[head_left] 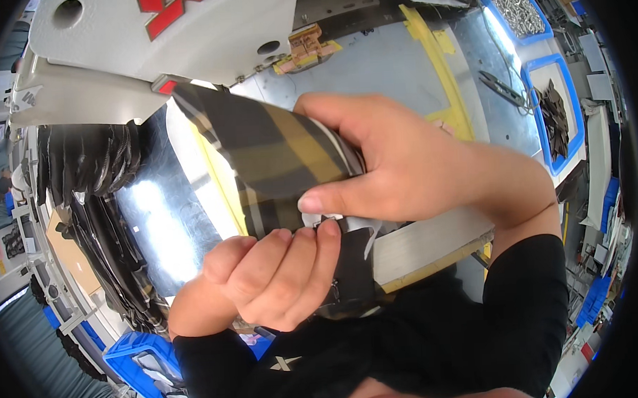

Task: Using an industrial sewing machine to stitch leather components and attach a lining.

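Observation:
A folded piece of plaid fabric (274, 144), dark brown with olive and yellowish stripes, is held up in front of me. My right hand (395, 156) grips it from the right, with the thumb on the near side and the fingers behind. Below it my left hand (276, 275) is closed on the lower edge, fingertips curled beside a small white scrap (313, 218) and some dark material. The fabric's upper corner reaches the underside of a white sewing machine (142, 50). What lies inside the fold is hidden.
Dark pieces with zippers (89, 163) are heaped at the left. At the right, one blue tray (579, 123) holds dark strips and another (542, 11) holds small metallic parts. Thread snips (499, 88) lie on the table. A blue crate (130, 353) stands at the lower left.

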A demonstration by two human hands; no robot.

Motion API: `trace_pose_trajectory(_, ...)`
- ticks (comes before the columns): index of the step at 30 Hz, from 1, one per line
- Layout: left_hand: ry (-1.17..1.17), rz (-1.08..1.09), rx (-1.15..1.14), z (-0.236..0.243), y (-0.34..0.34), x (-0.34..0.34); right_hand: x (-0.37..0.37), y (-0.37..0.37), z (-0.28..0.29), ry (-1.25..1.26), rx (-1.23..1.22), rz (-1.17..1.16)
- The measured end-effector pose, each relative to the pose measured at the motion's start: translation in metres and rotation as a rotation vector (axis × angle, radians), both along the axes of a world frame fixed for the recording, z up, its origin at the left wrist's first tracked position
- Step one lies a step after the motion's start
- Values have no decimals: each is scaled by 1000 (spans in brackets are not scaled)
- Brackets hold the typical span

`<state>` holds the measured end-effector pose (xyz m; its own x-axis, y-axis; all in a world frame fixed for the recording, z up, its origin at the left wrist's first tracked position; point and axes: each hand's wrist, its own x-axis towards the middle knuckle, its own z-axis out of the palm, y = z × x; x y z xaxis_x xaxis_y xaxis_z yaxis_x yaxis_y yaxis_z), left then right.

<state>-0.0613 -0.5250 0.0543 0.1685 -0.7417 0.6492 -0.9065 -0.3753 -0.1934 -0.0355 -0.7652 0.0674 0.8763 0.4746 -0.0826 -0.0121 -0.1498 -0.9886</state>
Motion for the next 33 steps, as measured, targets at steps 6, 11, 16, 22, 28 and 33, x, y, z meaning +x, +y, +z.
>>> trace_pose_trajectory(6,-96,-22,-97,-7,-3,0,0,-6,12,-32,-52,90)
trace_pose_trajectory(11,-172,-143,-96,-8,-2,5,-5,-1,4,-139,12,80)
trace_pose_trajectory(16,-263,-219,-80,-8,0,11,-6,7,1,8,39,25)
trace_pose_trajectory(22,-4,-291,-135,-10,-1,12,-5,9,-11,21,32,-45)
trace_pose_trajectory(28,137,-193,-155,6,5,12,-13,-6,38,295,16,-104)
trace_pose_trajectory(33,169,-239,-219,7,9,13,-24,-10,35,-145,-54,15)
